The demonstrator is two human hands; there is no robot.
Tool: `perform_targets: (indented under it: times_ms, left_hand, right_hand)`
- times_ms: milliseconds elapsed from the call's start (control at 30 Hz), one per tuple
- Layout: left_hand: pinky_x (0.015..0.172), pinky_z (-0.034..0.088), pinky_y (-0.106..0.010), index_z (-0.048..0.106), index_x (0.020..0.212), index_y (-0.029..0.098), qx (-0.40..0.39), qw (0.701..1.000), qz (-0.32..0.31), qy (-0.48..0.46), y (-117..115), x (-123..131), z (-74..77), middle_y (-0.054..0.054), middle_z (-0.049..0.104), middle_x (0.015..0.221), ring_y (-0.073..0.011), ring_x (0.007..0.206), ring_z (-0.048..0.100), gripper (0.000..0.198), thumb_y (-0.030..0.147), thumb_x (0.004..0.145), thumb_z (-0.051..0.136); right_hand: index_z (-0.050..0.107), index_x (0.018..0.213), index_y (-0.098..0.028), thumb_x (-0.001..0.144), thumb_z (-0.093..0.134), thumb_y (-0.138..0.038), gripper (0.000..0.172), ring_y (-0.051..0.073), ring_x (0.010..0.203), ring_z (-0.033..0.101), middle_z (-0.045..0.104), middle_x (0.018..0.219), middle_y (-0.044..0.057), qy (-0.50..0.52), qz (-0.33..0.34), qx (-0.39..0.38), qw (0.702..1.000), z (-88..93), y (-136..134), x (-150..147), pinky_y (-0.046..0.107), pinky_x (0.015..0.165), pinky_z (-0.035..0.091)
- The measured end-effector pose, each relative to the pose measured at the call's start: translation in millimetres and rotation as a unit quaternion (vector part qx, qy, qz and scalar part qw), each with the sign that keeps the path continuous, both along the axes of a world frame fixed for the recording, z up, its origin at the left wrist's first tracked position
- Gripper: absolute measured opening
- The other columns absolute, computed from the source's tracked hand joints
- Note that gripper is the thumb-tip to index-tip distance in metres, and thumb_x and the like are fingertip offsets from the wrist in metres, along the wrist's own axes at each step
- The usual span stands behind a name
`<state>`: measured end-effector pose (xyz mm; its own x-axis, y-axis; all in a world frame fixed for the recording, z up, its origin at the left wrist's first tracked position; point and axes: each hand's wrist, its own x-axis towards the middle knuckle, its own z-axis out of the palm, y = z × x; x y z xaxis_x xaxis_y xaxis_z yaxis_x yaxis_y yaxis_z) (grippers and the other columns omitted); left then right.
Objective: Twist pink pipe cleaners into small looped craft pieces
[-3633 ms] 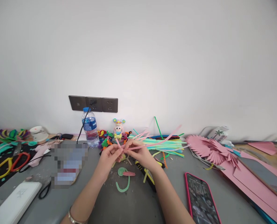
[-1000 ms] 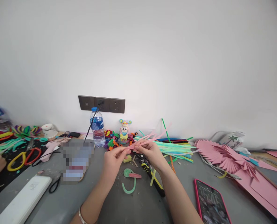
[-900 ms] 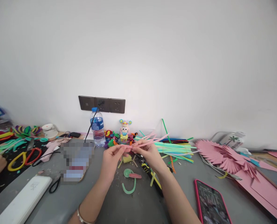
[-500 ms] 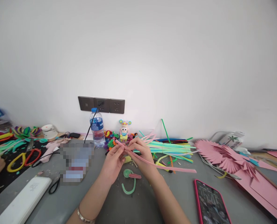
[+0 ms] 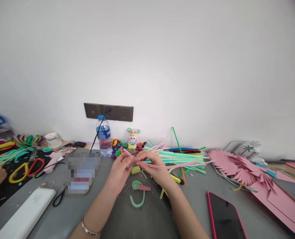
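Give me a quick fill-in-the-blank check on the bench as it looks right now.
1. The left hand and the right hand together pinch ____ pipe cleaners.
2. The water bottle standing below the wall sockets has a ____ cap.
3. The bracelet sits on the person's ____ wrist.

Missing words: pink; blue; left

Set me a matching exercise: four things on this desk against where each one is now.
1 water bottle
2 phone
3 pink pipe cleaners
4 power bank

a near right, screen dark
b near left, lying flat
c below the wall sockets
d gripped by left hand and right hand

Pairs: 1-c, 2-a, 3-d, 4-b
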<state>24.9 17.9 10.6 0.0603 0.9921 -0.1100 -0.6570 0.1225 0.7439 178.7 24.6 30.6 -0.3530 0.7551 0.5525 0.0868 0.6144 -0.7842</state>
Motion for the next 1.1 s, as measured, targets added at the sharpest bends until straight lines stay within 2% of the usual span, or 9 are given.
perform_targets:
  times_ms: [133, 300, 433, 600, 733, 900, 1000, 1100]
  left_hand:
    - [0.053, 0.036, -0.019, 0.061, 0.073, 0.015, 0.031, 0.995, -0.039, 0.084, -2, -2, 1.1, 0.003, 0.062, 0.067, -0.0066, 0.056, 0.049, 0.031, 0.03, 0.059, 0.086]
    - [0.071, 0.043, -0.025, 0.059, 0.072, 0.016, 0.067, 0.979, -0.133, 0.137, -9, -1, 5.3, -0.002, 0.069, 0.075, -0.0135, 0.071, 0.061, 0.029, 0.026, 0.061, 0.084]
    - [0.066, 0.044, -0.025, 0.056, 0.066, 0.016, 0.099, 0.959, -0.198, 0.176, -12, -2, 5.5, 0.0, 0.068, 0.07, -0.0138, 0.067, 0.063, 0.029, 0.024, 0.06, 0.084]
    - [0.061, 0.044, -0.024, 0.051, 0.068, 0.018, 0.078, 0.943, -0.244, 0.211, -14, -5, 0.6, 0.001, 0.068, 0.067, -0.0131, 0.063, 0.063, 0.035, 0.023, 0.059, 0.085]
    - [0.06, 0.045, -0.025, 0.049, 0.065, 0.018, 0.06, 0.942, -0.242, 0.223, -14, -5, -3.0, 0.001, 0.069, 0.067, -0.0147, 0.063, 0.065, 0.039, 0.026, 0.055, 0.086]
    - [0.069, 0.049, -0.028, 0.065, 0.071, 0.015, 0.055, 0.932, -0.215, 0.287, -9, -6, -4.0, -0.005, 0.075, 0.073, -0.0191, 0.072, 0.069, 0.023, 0.028, 0.061, 0.082]
    - [0.074, 0.05, -0.03, 0.072, 0.08, 0.015, 0.094, 0.926, -0.177, 0.32, -8, -5, -3.6, -0.007, 0.077, 0.076, -0.0218, 0.077, 0.07, 0.02, 0.032, 0.071, 0.074]
    - [0.07, 0.051, -0.03, 0.074, 0.078, 0.015, 0.148, 0.904, -0.131, 0.379, -9, 0, -3.5, -0.008, 0.077, 0.074, -0.023, 0.073, 0.07, 0.02, 0.034, 0.077, 0.067]
  right_hand:
    - [0.07, 0.084, -0.023, 0.086, 0.064, -0.03, 0.01, 0.023, 0.088, 0.063, 0.069, 0.088, 0.006, 0.016, 0.043, -0.079, 0.996, 2.9, -1, 14, 0.037, 0.081, 0.049]
    - [0.067, 0.077, -0.021, 0.081, 0.069, -0.034, 0.014, 0.022, 0.086, 0.062, 0.066, 0.082, 0.004, 0.036, 0.101, -0.141, 0.984, 9.1, -4, 25, 0.035, 0.078, 0.051]
    - [0.068, 0.08, -0.02, 0.082, 0.068, -0.035, 0.015, 0.019, 0.081, 0.061, 0.065, 0.085, 0.004, 0.038, 0.133, -0.181, 0.974, 13.1, -7, 29, 0.032, 0.073, 0.051]
    - [0.07, 0.079, -0.02, 0.078, 0.071, -0.033, 0.013, 0.018, 0.078, 0.062, 0.066, 0.084, 0.004, 0.031, 0.168, -0.237, 0.956, 16.9, -10, 31, 0.032, 0.074, 0.051]
    - [0.07, 0.078, -0.02, 0.075, 0.073, -0.034, 0.015, 0.017, 0.067, 0.063, 0.068, 0.072, 0.001, 0.009, 0.168, -0.285, 0.944, 14.3, -10, 30, 0.031, 0.068, 0.051]
    - [0.07, 0.077, -0.017, 0.075, 0.073, -0.036, 0.019, 0.016, 0.065, 0.063, 0.069, 0.072, 0.002, 0.018, 0.112, -0.282, 0.953, 4.7, -4, 27, 0.029, 0.064, 0.05]
    - [0.069, 0.073, -0.017, 0.075, 0.072, -0.036, 0.019, 0.016, 0.064, 0.063, 0.068, 0.07, 0.002, 0.043, 0.083, -0.269, 0.959, 2.2, 0, 24, 0.03, 0.065, 0.05]
    - [0.067, 0.072, -0.018, 0.075, 0.072, -0.035, 0.018, 0.016, 0.064, 0.064, 0.068, 0.069, 0.001, 0.075, 0.064, -0.256, 0.962, 0.9, 3, 21, 0.029, 0.066, 0.051]
